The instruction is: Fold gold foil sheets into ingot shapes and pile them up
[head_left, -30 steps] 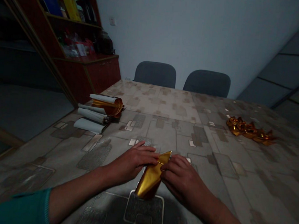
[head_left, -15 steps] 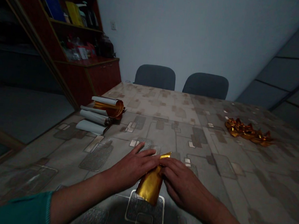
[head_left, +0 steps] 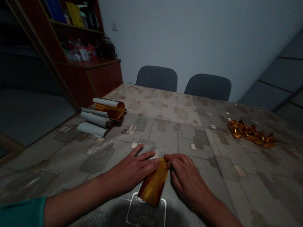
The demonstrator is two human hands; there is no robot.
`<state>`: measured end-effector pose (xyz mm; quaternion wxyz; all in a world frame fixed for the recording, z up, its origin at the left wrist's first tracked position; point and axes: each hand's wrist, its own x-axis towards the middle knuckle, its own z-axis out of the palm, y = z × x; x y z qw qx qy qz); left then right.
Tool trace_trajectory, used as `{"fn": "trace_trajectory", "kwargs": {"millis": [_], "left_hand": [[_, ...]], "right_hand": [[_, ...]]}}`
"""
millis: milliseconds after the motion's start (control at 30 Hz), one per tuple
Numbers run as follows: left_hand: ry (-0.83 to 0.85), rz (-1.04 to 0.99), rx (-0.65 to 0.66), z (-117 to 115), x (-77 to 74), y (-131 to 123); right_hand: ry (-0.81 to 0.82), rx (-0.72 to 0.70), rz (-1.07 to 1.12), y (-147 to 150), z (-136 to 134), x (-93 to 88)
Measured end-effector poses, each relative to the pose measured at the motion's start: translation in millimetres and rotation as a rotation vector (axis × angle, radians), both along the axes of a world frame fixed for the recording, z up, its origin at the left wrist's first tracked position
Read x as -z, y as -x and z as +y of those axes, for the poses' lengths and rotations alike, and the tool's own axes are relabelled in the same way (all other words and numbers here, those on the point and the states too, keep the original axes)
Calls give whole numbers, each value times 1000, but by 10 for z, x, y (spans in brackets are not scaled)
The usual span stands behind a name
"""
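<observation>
A folded strip of gold foil paper (head_left: 152, 187) lies on the patterned tablecloth in front of me, its near end wider than its far end. My left hand (head_left: 133, 170) rests flat with fingers spread, the fingertips touching the paper's left edge near the top. At the far right corner of the strip, my right hand (head_left: 185, 175) has its fingers curled, pinching the foil between thumb and forefinger. The thumb is partly hidden behind the fingers.
Curled sheets of gold foil paper with pale backs (head_left: 94, 128) are stacked at the left. Folded gold foil pieces (head_left: 252, 133) sit in a row at the right. Two grey chairs (head_left: 156, 77) stand across the table, and a red-brown cabinet (head_left: 104, 78) is at the back left.
My right hand has shifted slightly right along the far end of the foil strip. The strip's far tip, which stuck up before, now lies lower, and the strip looks flatter.
</observation>
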<state>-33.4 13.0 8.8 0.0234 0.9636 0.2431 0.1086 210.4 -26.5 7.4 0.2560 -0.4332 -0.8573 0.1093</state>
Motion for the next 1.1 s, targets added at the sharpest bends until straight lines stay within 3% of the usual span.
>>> {"fn": "trace_trajectory", "kwargs": {"millis": [267,433,667,833,967,1100], "left_hand": [[15,-37,-9,-66,59,162],[110,-36,-38,-62,27,82],[231,-58,-78,18,-70,-129],[290,-143,-120,48,-41,-111],[165,-214,-25,50,-2,-70],[103,-245,80,-40,-18,-38]], "right_hand": [[-60,21,-106,2,23,-21],[-62,-16,-132,5,31,-79],[-20,-256,-56,15,-88,-260],[-58,-251,-85,47,-82,-99],[-139,-225,-68,102,-48,29],[-112,-225,-15,120,-46,33]]}}
